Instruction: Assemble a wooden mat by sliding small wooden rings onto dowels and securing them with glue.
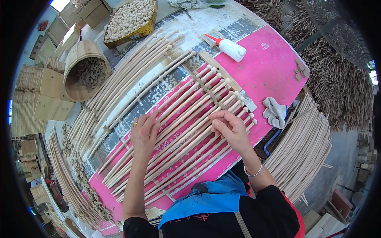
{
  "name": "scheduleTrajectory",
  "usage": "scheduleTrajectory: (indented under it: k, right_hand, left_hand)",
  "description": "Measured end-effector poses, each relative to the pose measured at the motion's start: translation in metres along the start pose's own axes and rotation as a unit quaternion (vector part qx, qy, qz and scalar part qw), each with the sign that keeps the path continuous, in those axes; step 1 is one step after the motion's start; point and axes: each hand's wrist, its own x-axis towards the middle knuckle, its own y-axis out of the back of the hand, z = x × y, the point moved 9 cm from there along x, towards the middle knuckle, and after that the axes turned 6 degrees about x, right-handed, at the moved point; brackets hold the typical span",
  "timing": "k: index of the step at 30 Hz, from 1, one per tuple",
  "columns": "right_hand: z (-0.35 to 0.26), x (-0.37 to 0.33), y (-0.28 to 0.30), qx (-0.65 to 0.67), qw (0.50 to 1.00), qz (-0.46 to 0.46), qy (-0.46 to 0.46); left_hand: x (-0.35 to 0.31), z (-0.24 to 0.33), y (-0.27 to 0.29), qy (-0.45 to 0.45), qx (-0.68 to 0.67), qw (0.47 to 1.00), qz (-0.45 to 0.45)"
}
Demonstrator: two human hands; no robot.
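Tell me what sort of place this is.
Probably a woodworking workshop: ball-tipped wooden rods lined up on the table, a wooden bucket of small rings, and piled loose rods beside it.

View from left camera of head-worn pair. Faces down and forward, over apron [210, 202], across table [222, 20]. Left hand [145, 137] and right hand [231, 129] near, around middle. Lens very wide: table edges bend, floor [345, 148] shows at right.

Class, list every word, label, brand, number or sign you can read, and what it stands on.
No text reads clearly.
Smooth pink sheet: white printed marks, too small to read.
Blue-and-black cloth clothing: red marks, too unclear to read.
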Motion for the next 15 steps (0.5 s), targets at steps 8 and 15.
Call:
scheduleTrajectory:
  k: [8, 15]
  right_hand:
    - [0.006, 0.003, -0.005, -0.003, 1.0, -0.02, 0.002]
    - [-0.002, 0.018, -0.009, -0.026, 0.998, -0.026, 0.043]
  left_hand:
    - [-0.002, -0.023, 0.002, 0.033, -0.053, 0.998, -0.019]
    - [-0.006, -0.023, 0.001, 0.036, -0.055, 0.998, -0.024]
